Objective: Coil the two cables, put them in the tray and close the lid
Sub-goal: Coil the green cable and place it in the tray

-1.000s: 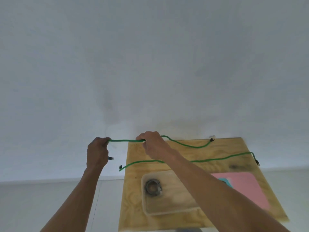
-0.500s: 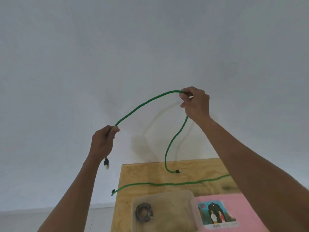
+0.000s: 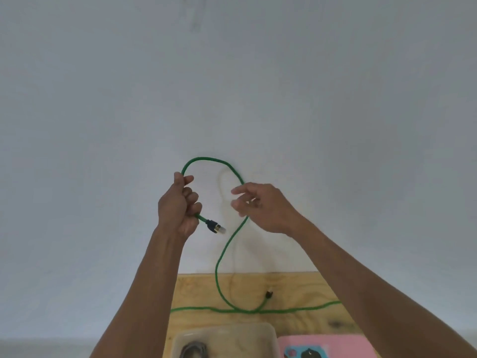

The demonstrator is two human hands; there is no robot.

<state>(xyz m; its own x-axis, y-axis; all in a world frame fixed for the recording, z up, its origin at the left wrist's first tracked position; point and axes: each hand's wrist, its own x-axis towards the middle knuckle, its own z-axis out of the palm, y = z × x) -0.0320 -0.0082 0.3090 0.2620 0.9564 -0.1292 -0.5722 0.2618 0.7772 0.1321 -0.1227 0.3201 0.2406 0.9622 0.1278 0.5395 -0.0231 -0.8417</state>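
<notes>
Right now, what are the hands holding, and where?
The left hand fists the green cable just behind its plug. The right hand is open, holding nothing.

Tray [image 3: 268,332] on table [image 3: 296,282], lid [image 3: 356,343] right.

Both forearms are bare from the lower frame edge to the wrists; no sleeve shows. The left hand [image 3: 178,206] and right hand [image 3: 263,208] look ungloved, seemingly without rings, though the fingers are slightly blurred.
</notes>
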